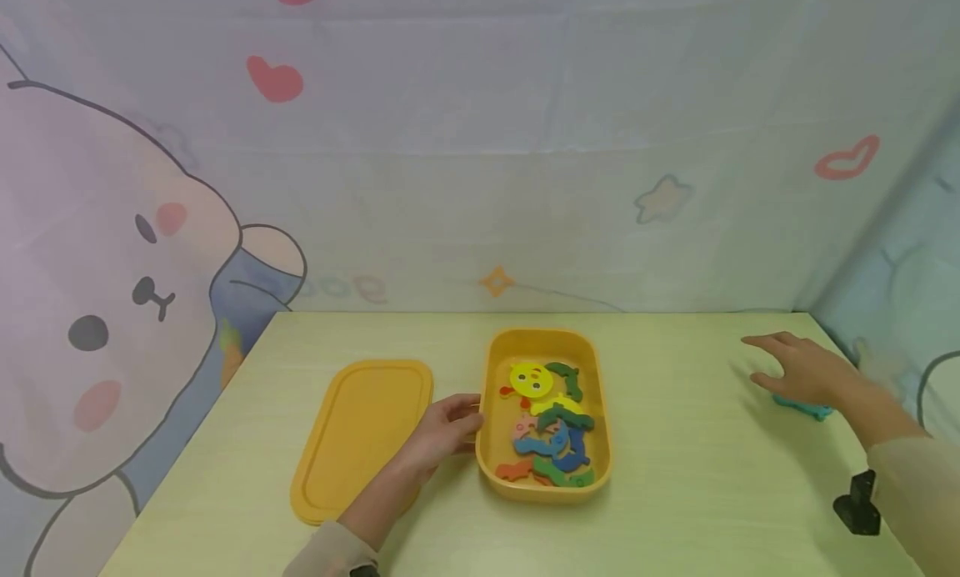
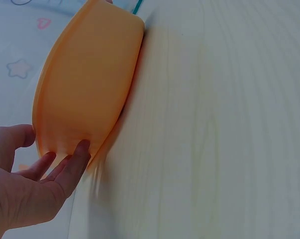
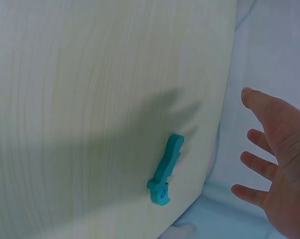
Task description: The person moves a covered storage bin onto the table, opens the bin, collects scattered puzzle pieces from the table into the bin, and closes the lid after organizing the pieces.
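A yellow-orange plastic box [image 1: 604, 444] holds several colourful toy pieces, among them a round yellow face piece [image 1: 531, 380] and blue, green, orange and pink curved pieces. My left hand [image 1: 448, 427] touches the box's left outer wall. In the left wrist view, its fingertips [image 2: 83, 145] rest on the wall and the thumb meets the rim. Over the table's right side hovers my right hand [image 1: 810, 375], fingers spread and holding nothing. Below it a teal toy piece [image 3: 164, 169] with a notched edge lies on the table, partly hidden by the hand in the head view.
Left of the box, a flat yellow-orange lid [image 1: 363, 435] lies on the pale wood-grain table [image 1: 690, 477], partly covered by my left forearm. A printed cloth [image 1: 450, 143] hangs behind the table and along its sides. A black strap mount [image 1: 859, 504] sits at my right sleeve.
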Tool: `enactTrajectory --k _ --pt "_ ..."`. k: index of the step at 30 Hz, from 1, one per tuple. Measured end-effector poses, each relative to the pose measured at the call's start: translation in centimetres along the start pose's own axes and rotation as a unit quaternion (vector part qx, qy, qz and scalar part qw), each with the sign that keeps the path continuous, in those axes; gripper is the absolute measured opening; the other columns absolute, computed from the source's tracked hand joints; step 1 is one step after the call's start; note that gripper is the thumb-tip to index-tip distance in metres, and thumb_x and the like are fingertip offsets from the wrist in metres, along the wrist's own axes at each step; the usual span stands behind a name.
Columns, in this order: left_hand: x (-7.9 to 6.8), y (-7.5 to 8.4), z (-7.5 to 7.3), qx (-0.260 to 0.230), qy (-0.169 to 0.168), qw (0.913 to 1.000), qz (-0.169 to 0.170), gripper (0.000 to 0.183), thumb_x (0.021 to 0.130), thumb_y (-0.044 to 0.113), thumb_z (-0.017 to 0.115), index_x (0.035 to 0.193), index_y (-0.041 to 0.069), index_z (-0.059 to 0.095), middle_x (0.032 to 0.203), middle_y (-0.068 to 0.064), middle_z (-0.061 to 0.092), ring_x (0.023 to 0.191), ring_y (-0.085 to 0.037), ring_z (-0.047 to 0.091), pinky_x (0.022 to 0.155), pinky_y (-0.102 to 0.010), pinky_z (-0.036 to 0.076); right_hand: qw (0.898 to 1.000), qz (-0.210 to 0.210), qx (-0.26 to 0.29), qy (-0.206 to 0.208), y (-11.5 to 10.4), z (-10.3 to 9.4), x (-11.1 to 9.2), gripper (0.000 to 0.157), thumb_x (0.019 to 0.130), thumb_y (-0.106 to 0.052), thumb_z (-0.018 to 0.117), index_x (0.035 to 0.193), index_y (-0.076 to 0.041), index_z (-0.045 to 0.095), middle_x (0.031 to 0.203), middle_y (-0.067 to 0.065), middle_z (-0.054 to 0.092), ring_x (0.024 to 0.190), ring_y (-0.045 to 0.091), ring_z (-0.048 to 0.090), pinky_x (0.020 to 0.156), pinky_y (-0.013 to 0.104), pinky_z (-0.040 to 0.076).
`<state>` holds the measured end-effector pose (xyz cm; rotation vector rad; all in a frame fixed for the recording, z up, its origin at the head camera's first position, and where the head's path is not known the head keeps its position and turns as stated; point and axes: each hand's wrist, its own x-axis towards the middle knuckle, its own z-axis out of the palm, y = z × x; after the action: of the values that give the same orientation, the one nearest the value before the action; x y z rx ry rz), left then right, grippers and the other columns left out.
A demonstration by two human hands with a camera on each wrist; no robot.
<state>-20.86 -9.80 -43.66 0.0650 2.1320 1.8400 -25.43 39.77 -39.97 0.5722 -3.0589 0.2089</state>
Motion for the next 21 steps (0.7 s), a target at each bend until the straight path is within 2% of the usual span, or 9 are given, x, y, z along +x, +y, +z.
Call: enactTrajectory --k 9,21 --pt "-0.1 0.1 0.1 0.001 0.0 1.0 0.003 0.043 0.092 0.015 0.053 0.131 -0.001 0.045 0.123 -0.02 0.054 0.098 -0.024 0.061 0.079 -0.035 0.055 1.0 0.015 0.015 -0.021 1.9 1.0 -1.2 0.06 0.087 -0.031 0.061 0.131 0.004 0.04 0.123 0.038 0.04 0.096 0.05 0.052 0.071 0.053 0.046" --pt "-0.3 0.2 0.1 -0.002 0.002 1.0 0.006 0.044 0.092 0.016 0.053 0.132 -0.001 0.044 0.123 -0.02 0.053 0.098 -0.023 0.06 0.079 -0.036 0.054 0.998 0.028 0.04 -0.029 2.8 2.8 -2.8 0.06 0.086 -0.03 0.063 0.129 0.007 0.042 0.12 0.041 0.04 0.094 0.054 0.051 0.069 0.052 0.047"
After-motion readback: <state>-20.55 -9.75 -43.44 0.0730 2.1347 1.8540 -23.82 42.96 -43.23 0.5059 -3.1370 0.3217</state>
